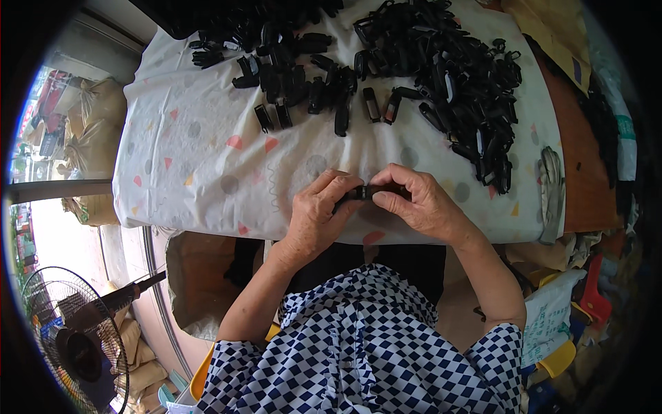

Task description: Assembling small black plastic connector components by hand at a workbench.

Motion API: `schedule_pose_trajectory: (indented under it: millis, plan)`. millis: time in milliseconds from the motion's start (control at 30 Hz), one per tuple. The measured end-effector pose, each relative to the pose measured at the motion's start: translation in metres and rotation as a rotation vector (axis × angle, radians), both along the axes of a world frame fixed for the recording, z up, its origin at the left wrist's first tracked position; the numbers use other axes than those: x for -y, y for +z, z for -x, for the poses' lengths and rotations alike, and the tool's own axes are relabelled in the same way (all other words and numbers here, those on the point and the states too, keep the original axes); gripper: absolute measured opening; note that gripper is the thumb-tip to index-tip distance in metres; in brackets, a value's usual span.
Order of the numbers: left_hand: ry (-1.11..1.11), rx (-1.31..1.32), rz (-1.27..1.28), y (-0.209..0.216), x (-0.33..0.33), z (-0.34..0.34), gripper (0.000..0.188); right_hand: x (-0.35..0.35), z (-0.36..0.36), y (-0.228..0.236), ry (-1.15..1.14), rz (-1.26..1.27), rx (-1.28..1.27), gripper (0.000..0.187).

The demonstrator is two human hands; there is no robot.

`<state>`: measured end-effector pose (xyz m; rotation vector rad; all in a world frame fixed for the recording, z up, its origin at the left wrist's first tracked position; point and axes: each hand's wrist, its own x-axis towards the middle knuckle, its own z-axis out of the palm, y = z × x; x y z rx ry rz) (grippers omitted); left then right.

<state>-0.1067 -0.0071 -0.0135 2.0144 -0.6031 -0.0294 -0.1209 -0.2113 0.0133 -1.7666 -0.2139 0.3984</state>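
Note:
Close to the near edge of the table, my left hand (319, 208) and my right hand (422, 204) meet over a small black plastic piece (363, 192). Each hand pinches one end of it between thumb and fingers. Much of the piece is hidden by my fingers, so I cannot tell whether it is one part or two joined. Beyond my hands lie many similar oblong black plastic pieces, in a left pile (277, 72) and a larger right pile (441, 69). A few single pieces (372, 104) lie apart at the near side of the piles.
A white cloth (200, 152) with coloured shapes covers the table. At its right edge lies a pale glove (549, 193), and brown paper (552, 34) is at the far right. A fan (79, 345) stands at lower left, near tied sacks (96, 110).

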Motion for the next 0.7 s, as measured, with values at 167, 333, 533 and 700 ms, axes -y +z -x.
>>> schedule_pose_trajectory:
  millis: [167, 333, 533, 700]
  plan:
    - [-0.096, 0.157, -0.095, 0.015, -0.009, 0.006, 0.031, -0.001, 0.002, 0.009, 0.005, -0.293, -0.374, 0.009]
    - [-0.169, 0.257, -0.197, 0.021, -0.025, 0.015, 0.032, -0.013, 0.007, 0.010, 0.037, -0.244, -0.505, 0.009]
    - [-0.174, 0.076, -0.188, 0.029, -0.044, 0.036, 0.026, -0.030, 0.009, 0.015, 0.179, -0.090, -0.636, 0.011]
    - [-0.120, -0.100, -0.131, 0.038, -0.059, 0.049, 0.023, -0.041, 0.015, 0.001, 0.223, -0.287, -0.800, 0.025]
